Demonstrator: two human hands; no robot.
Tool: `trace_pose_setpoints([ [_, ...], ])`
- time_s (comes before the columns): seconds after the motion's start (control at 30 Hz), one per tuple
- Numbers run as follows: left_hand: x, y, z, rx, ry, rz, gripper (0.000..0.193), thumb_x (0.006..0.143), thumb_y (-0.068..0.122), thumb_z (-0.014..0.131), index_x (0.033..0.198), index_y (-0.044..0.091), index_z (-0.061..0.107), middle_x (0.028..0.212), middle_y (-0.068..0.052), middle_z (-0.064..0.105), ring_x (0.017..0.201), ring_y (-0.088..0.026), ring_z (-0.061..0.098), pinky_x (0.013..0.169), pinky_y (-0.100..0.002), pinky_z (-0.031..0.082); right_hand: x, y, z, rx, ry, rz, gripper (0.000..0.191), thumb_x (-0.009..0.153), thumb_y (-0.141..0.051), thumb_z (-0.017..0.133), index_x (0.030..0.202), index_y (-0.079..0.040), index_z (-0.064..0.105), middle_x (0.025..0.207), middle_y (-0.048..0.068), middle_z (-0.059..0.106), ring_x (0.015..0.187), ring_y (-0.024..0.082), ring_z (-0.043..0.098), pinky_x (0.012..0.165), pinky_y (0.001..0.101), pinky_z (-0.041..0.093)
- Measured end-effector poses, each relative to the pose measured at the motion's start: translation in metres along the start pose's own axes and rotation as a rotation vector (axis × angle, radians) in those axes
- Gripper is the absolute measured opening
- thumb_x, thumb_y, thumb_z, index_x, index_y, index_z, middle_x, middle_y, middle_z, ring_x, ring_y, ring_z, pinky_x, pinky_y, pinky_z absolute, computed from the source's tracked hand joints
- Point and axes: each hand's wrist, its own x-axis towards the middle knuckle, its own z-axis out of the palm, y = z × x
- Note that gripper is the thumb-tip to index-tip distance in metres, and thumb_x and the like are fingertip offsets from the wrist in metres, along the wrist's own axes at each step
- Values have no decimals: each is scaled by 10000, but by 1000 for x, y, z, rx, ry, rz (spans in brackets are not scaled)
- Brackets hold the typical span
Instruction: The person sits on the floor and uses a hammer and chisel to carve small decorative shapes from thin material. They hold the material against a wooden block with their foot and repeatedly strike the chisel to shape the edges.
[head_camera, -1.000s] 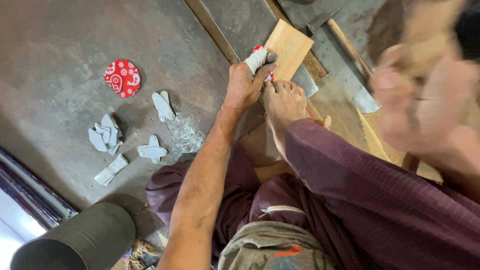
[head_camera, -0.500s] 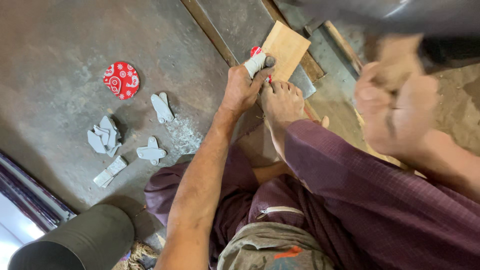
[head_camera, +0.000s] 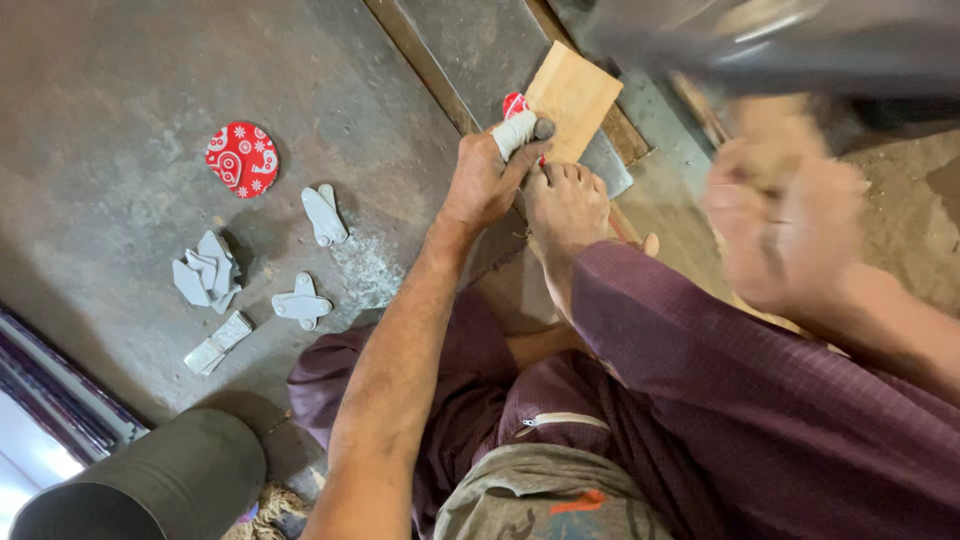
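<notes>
The left hand (head_camera: 485, 180) was closed, its cloth-wrapped thumb (head_camera: 515, 132) and fingers pinching something small and red (head_camera: 514, 103) against the lower edge of the wooden block (head_camera: 572, 95). The block lay on the floor (head_camera: 120, 80) across a dark metal bar (head_camera: 480, 40), with a bare foot (head_camera: 565, 205) pressed just below it. The block looked stiff and light, best steadied at its near edge. The right hand (head_camera: 775, 215) was raised and blurred; whether its grip held a tool could not be told. Grey metal cut-outs (head_camera: 205, 275) and a red patterned disc (head_camera: 242, 158) lay well apart to the left.
</notes>
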Motion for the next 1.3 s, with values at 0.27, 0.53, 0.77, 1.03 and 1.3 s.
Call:
trace_pose_setpoints([
  [0.27, -2, -6, -1, -49, -27, -9, 270, 962, 60, 696, 1231, 35, 687, 1064, -131, 779, 973, -167, 757, 865, -308, 586, -5, -3, -16, 66, -172, 238, 271, 1046, -274, 515, 996, -9, 537, 560, 82, 541, 379, 188, 475, 315, 346, 375],
  [0.53, -1, -8, -1, 55, -44, 61, 237, 954, 111, 755, 1175, 39, 711, 1043, -152, 765, 938, -190, 747, 830, -311, 586, -3, 3, 4, -89, 36, -93, 253, 1099, -241, 537, 963, -28, 554, 695, 125, 552, 479, 197, 473, 407, 330, 366],
  [0.77, -3, -2, -4, -29, -45, 17, 226, 957, 94, 728, 1171, 28, 695, 1038, -144, 771, 947, -193, 767, 859, -319, 589, -7, 6, -11, 32, -63, 129, 213, 1065, -192, 513, 1008, 12, 538, 540, 35, 488, 363, 146, 430, 330, 325, 341],
  [1.03, -3, 6, -7, 35, -83, 56, 233, 958, 102, 738, 1175, 31, 692, 1054, -144, 761, 970, -191, 746, 857, -309, 585, -13, 23, 12, -178, -18, -1, 168, 1046, -181, 534, 918, -74, 541, 672, 99, 553, 560, 215, 519, 438, 336, 417],
  [1.3, -3, 12, -15, -86, -98, 21, 188, 971, 80, 699, 1151, 26, 692, 990, -138, 763, 934, -230, 754, 862, -329, 585, -15, -4, -13, -5, -9, 144, 256, 1016, -200, 543, 1087, 45, 558, 608, 110, 602, 430, 219, 553, 398, 361, 454],
])
